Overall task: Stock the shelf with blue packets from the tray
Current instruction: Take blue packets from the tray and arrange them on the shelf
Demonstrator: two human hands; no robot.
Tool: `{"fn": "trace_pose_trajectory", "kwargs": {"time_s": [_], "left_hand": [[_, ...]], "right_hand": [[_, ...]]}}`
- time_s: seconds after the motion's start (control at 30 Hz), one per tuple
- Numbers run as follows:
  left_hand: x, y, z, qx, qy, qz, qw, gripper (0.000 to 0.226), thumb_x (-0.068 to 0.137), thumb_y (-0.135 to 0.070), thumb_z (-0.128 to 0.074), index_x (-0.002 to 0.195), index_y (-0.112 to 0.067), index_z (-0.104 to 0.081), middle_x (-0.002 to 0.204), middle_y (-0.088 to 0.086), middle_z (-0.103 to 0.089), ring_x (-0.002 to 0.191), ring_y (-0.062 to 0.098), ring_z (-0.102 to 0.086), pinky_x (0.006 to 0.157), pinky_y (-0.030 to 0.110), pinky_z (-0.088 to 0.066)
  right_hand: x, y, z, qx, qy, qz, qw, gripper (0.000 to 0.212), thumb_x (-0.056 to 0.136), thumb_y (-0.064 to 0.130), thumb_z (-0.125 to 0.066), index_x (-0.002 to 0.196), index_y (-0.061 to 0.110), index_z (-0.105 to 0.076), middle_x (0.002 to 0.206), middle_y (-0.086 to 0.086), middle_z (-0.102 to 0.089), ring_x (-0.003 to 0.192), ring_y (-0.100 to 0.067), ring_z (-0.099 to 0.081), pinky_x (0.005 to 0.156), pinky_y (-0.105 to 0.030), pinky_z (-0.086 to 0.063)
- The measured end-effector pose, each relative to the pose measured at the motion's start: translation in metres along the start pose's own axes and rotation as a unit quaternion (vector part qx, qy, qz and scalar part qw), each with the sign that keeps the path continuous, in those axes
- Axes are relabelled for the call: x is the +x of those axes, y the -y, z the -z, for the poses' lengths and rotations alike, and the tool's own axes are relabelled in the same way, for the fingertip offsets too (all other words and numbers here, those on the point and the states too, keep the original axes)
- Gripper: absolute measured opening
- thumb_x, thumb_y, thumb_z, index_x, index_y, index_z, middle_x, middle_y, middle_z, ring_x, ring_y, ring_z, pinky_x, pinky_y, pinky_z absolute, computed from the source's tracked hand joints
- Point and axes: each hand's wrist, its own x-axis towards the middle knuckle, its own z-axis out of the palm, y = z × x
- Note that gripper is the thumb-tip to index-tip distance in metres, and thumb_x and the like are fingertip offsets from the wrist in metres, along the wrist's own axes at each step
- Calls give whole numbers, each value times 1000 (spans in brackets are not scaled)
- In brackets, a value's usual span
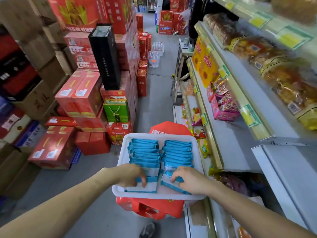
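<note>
Over the white tray [120, 162]: our left hand [129, 175] and right hand [188, 180], fingers curled, each pinching blue packets [145, 152]; shelf [228, 143] alongside.

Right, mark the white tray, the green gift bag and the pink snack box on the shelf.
white tray [123, 152]: head view, on its bare left wall.
green gift bag [116, 110]: head view, middle of its front face.
pink snack box [223, 116]: head view, on its pink lower side.
</note>
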Motion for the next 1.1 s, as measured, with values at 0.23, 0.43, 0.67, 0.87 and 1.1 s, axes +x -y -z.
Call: {"fn": "trace_pose_trajectory", "kwargs": {"time_s": [0.23,0.43,0.67,0.87,1.1], "left_hand": [[6,2,-8,8,-17,-21,1000,62,87,9,-46,115,-41,-70,133,-14,-57,120,16,-54,106,30,-43],[-6,3,59,-9,-74,-37,997,54,94,1,-45,120,-41,-68,133,-19,-60,122,5,-54,108,25,-41],[-31,-8,245,55,-194,-59,978,56,94,-6,-51,108,-59,-64,117,-29,-59,111,3,-59,104,34,-47],[-51,-83,405,102,-265,-117,952,56,95,0,-52,114,-49,-70,127,-14,-63,113,9,-59,104,32,-46],[-44,-243,509,116,-294,-271,909,57,97,9,-50,114,-39,-73,130,-16,-60,112,-1,-58,94,22,-48]], "right_hand": [[6,2,-5,-43,55,25,997,48,89,-1,-51,115,36,-67,117,4,-60,113,-20,-53,96,-46,-47],[12,7,50,-46,38,39,997,57,83,-11,-47,117,29,-70,124,6,-63,117,-15,-54,104,-40,-44],[-8,46,248,-123,-80,-9,989,58,88,-10,-44,118,33,-69,120,10,-55,117,-15,-54,89,-30,-44],[-96,84,405,-179,-196,-41,963,55,90,-10,-42,117,26,-73,111,11,-50,99,-9,-48,71,-14,-34],[-255,55,481,-191,-301,-142,923,51,76,-2,-48,100,37,-72,111,16,-59,103,-9,-55,94,-33,-45]]}}
